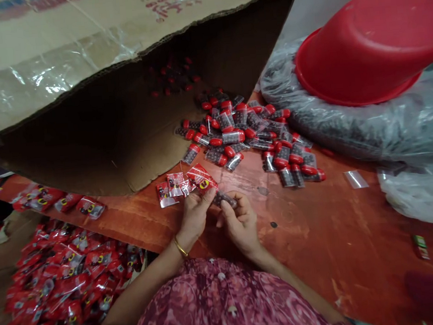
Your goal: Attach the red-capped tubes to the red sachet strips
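Observation:
My left hand (194, 216), with a gold bangle on the wrist, pinches the lower end of a red printed packet (201, 176). In my right hand (242, 224) is a small clear bottle (226, 199) filled with dark balls, gripped between thumb and fingers. The bottle's left end meets the packet at my left fingertips; whether it is inside the packet's mouth I cannot tell. Flat red and clear packets (175, 185) lie just beyond my left hand. A heap of similar red-capped bottles (233, 137) spreads over the table past both hands.
A big cardboard box (115, 40) lies on its side, with more bottles inside. At lower left is a pile of filled red packets (71, 276). An upturned red tub (365, 43) sits on bulging plastic bags (334, 127) at right. The table (323, 254) is reddish.

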Motion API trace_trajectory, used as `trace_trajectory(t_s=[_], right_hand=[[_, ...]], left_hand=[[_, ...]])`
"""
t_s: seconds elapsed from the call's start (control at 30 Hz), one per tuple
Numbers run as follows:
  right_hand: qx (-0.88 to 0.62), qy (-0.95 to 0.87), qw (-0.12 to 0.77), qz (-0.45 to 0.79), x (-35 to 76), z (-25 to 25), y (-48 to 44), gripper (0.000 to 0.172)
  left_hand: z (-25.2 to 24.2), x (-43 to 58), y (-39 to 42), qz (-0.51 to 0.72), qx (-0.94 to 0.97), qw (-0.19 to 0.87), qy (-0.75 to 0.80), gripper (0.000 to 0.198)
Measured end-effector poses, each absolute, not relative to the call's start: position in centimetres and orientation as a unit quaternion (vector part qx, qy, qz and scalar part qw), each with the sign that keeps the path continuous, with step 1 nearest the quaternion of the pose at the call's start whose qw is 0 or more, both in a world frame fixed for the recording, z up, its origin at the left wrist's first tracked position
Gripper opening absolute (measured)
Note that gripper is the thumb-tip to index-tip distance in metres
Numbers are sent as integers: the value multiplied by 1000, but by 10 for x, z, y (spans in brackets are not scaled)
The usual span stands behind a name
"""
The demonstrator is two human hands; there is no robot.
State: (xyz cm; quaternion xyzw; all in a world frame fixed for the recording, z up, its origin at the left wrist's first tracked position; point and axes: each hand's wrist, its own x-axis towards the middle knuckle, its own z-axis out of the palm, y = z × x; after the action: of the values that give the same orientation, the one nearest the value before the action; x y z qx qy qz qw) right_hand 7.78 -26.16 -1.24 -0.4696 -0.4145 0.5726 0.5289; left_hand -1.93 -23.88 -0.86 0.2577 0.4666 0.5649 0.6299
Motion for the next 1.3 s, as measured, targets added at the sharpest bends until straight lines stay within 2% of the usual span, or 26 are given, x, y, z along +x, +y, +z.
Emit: trace_trajectory(t_s=[0.13, 0.3, 0.47, 0.63, 0.9, 1.0, 1.17, 1.3], right_hand=[[-436, -390, 502, 636, 80, -14, -257, 24], [-460, -441, 494, 592, 78, -16, -256, 29], [-428, -389, 496, 648, 70, -14, -258, 32], [-433, -397, 511, 627, 72, -11, -257, 35], [-449, -412, 509, 608, 74, -10, -255, 31], [-451, -468, 499, 573, 77, -14, -254, 24], [-475, -611, 480, 414, 85, -20, -253, 17], [-468, -610, 492, 408, 83, -23, -255, 17]], left_hand=[[-8, -23, -238, 548, 269, 653, 449, 38], [-10, -21, -237, 564, 247, 652, 442, 39], [-5, -18, -240, 528, 255, 667, 459, 43], [8, -23, -236, 552, 227, 664, 451, 41], [-4, -17, -241, 540, 231, 668, 457, 43], [2, -22, -239, 551, 236, 668, 441, 39], [12, -28, -231, 540, 250, 665, 451, 36], [10, -24, -231, 522, 303, 656, 453, 29]])
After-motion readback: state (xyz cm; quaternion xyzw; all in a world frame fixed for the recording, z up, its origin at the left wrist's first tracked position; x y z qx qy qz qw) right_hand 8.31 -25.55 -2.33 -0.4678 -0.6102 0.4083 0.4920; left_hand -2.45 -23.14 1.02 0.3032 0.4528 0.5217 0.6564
